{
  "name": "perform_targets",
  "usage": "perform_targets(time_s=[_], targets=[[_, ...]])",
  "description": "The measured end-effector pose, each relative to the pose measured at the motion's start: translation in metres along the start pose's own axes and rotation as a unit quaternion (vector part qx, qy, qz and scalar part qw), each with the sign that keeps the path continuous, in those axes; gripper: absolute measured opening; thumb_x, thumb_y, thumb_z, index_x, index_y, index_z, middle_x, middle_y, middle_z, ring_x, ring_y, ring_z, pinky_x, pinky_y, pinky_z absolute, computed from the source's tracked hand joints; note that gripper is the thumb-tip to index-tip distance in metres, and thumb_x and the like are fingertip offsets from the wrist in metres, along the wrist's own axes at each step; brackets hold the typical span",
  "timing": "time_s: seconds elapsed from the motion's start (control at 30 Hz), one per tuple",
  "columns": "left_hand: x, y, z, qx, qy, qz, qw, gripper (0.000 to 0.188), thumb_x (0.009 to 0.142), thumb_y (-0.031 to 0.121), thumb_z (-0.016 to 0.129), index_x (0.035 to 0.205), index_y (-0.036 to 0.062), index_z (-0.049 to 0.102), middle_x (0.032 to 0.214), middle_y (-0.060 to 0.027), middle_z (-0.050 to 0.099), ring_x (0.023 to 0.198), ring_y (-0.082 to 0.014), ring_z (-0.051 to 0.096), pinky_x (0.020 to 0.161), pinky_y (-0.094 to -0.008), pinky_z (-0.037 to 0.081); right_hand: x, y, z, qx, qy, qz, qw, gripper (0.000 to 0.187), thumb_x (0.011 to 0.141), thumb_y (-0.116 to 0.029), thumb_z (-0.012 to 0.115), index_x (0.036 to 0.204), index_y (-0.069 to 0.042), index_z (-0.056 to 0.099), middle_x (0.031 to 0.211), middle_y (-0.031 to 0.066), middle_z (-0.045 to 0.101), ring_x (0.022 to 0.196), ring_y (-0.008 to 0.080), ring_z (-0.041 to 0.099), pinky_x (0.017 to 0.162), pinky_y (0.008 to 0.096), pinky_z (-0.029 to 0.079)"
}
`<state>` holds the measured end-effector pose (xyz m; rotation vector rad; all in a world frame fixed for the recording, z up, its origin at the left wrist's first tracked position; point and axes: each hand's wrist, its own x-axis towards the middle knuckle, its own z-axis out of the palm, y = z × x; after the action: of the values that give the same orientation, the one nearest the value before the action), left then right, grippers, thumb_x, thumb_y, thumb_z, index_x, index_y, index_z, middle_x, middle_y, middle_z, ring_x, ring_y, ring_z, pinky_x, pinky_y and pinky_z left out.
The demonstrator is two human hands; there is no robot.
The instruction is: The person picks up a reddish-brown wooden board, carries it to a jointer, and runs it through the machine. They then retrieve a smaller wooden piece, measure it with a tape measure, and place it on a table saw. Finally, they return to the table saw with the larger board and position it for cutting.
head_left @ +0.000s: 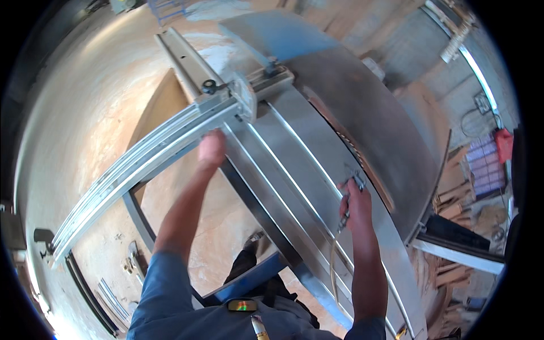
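My right hand (357, 207) is wrapped round a metal air blow gun (358, 180), its nozzle end over the flat grey machine table (323, 150). A thin pale hose (333, 266) runs from the gun's handle down toward my body. Bright metal strips or grooves run lengthwise along the table. My left hand (212, 148) is over the table's left edge, close to the long aluminium rail (153, 140). It is blurred, and its fingers do not show clearly. Just beyond it stands a metal fence bracket (243, 97) with a black knob (209, 86).
A dark, wide board-like surface (374, 107) lies along the table's right side, beside a brown dusty slot. Below me is an open steel frame (249, 277) with my foot within it. Wood offcuts (453, 218) are piled at the right, near a purple stack (486, 164).
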<state>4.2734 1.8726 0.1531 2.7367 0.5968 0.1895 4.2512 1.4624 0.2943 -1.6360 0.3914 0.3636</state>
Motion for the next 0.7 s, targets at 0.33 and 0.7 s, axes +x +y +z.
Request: perform_targets(time_s=[0.33, 0.7], targets=[[-0.132, -0.147, -0.017, 0.04, 0.095, -0.13, 0.986, 0.045, 0.093, 0.025, 0.054, 0.131, 0.002, 0.048, 0.12, -0.0234, 0.058, 0.107, -0.0394, 0.058, 0.089, -0.0477, 0.047, 0.043, 0.007, -0.131, 0.096, 0.293, -0.006, 0.951, 0.03, 0.091, -0.034, 0.052, 0.082, -0.006, 0.06, 0.055, 0.0033, 0.044, 0.04, 0.0154, 0.041, 0.041, 0.0314, 0.036], [-0.331, -0.041, 0.052, -0.16, -0.464, 0.17, 0.855, 0.046, 0.087, 0.03, 0.066, 0.121, 0.0011, 0.058, 0.105, -0.0168, 0.068, 0.106, -0.0352, 0.062, 0.091, -0.0371, 0.049, -0.079, 0.11, -0.324, 0.051, 0.407, 0.132, 0.902, 0.026, 0.091, -0.039, 0.053, 0.088, -0.013, 0.052, 0.076, 0.0012, 0.059, 0.046, 0.011, 0.038, 0.042, 0.0301, 0.033]])
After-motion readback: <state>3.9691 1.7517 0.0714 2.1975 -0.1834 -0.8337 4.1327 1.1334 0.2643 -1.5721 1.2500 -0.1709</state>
